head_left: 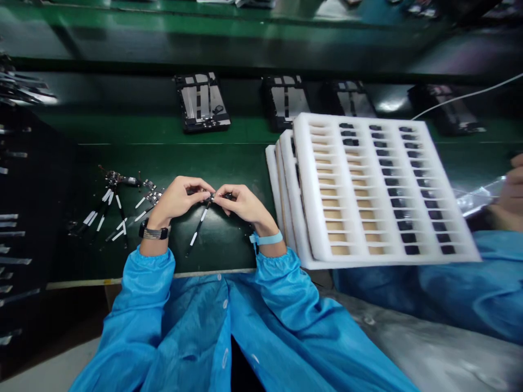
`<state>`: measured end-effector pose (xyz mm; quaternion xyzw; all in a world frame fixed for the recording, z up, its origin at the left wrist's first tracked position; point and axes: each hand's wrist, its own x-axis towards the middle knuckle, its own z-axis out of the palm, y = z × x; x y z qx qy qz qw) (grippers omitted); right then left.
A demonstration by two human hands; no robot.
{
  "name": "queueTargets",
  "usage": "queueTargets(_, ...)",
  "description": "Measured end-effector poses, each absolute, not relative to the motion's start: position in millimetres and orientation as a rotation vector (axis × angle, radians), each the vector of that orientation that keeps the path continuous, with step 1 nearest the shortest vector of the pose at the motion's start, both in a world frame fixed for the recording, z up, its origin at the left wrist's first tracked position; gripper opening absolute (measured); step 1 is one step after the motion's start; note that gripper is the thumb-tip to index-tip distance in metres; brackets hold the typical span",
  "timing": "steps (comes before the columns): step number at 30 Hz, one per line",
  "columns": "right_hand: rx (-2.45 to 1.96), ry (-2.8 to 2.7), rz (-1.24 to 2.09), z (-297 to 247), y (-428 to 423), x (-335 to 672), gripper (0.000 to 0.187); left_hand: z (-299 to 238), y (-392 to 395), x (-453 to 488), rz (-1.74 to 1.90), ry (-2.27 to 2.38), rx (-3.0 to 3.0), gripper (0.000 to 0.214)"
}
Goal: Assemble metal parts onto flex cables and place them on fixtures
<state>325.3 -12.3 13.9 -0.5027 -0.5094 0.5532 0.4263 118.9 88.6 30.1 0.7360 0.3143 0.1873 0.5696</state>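
Over the green work surface, my left hand (180, 198) and my right hand (242, 202) meet, fingertips pinched on a small electronic part with a black-and-white flex cable (200, 226). The cable hangs down toward the front edge. Most of the part's upper end is hidden by my fingers. To the left of my left hand lies a loose cluster of similar flex cables (107, 204) with small metal and black parts at their tops. A white foam tray (362, 255) with rows of slots stands to the right of my right hand, some slots holding small black parts.
More foam trays (281, 190) are stacked beneath the top one. Several black device housings (203, 103) rest along the back ledge. At the far left, a dark panel (28, 179) carries many strips. A co-worker's hand (512, 190) and blue sleeve appear at the right, near a white cord.
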Motion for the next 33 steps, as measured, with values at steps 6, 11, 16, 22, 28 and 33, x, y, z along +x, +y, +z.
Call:
queueTargets(6, -1.252, -1.272, 1.385, 12.4, -11.9, 323.8, 0.041, 26.9, 88.5, 118.4, 0.453, 0.726, 1.726, 0.017)
queueTargets(11, -1.296, -1.259, 1.340, 9.9, -12.2, 321.5, 0.038, 22.4, 88.2, 119.1, 0.472, 0.785, 1.791, 0.016)
queueTargets(16, -1.215, -1.227, 1.410, 10.6, -13.3, 322.6, 0.039, 26.1, 88.2, 117.2, 0.448, 0.739, 1.663, 0.019)
queueTargets(22, -1.170, -1.212, 1.465, 11.5, -13.7, 324.9, 0.039, 23.6, 88.7, 117.0, 0.427, 0.715, 1.574, 0.022)
queueTargets(28, -1.182, -1.202, 1.477, 9.6, -12.8, 325.4, 0.042, 22.3, 88.3, 119.3, 0.438, 0.728, 1.575, 0.021)
queueTargets(33, -1.166, -1.177, 1.483, 7.5, -12.1, 325.2, 0.043, 22.1, 88.3, 121.9, 0.450, 0.722, 1.559, 0.021)
